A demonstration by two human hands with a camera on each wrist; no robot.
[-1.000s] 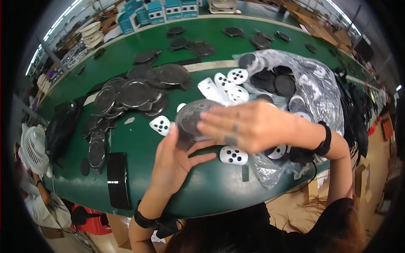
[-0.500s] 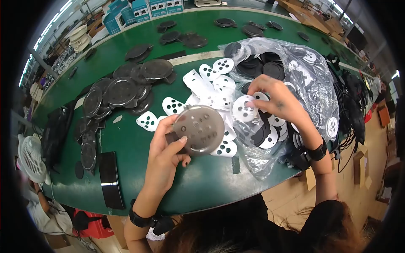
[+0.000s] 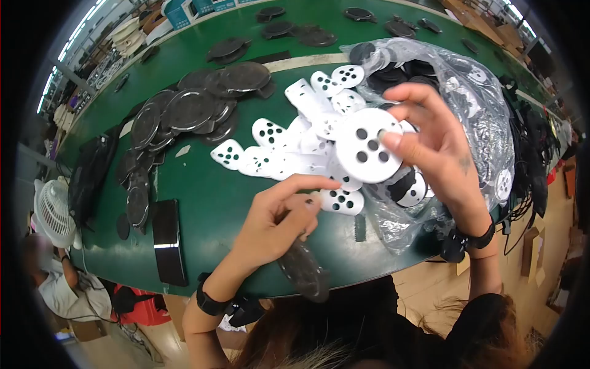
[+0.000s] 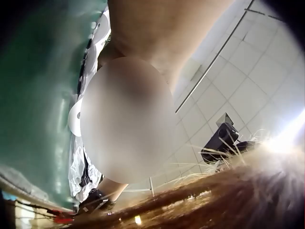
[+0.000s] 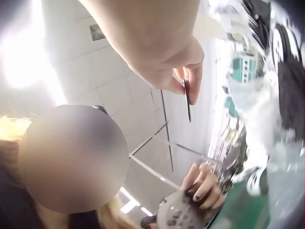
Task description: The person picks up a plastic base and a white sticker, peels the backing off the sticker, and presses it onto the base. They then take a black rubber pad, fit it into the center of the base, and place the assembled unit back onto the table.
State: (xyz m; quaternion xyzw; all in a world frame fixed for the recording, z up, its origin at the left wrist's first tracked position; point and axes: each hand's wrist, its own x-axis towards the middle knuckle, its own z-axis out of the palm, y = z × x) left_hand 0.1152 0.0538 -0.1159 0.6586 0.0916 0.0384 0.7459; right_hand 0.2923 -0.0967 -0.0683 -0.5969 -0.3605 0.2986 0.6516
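Observation:
My right hand [image 3: 444, 147] pinches a round white disc [image 3: 353, 158] with several dark round holes or dots, raised over the table and facing the head camera. In the right wrist view the thin disc [image 5: 187, 107] shows nearly edge-on between thumb and fingers. Lower and nearer my body, my left hand [image 3: 267, 224] holds a smoky see-through round cover [image 3: 304, 273], tilted steeply by the table's front edge. The right wrist view shows holes in that cover [image 5: 176, 213]. Loose white dotted pieces [image 3: 270, 161] lie just beyond the left hand.
A clear plastic bag [image 3: 473, 123] with white and black discs lies open on the right. Dark round covers [image 3: 190, 111] are heaped at the left of the green table [image 3: 203, 184]. A black glossy panel [image 3: 169, 243] lies near the front edge. Black cables [image 3: 533, 160] hang at far right.
My right hand has brought the white disc from the bag up and closer to the head camera. My left hand has lowered and tilted the smoky cover toward my body.

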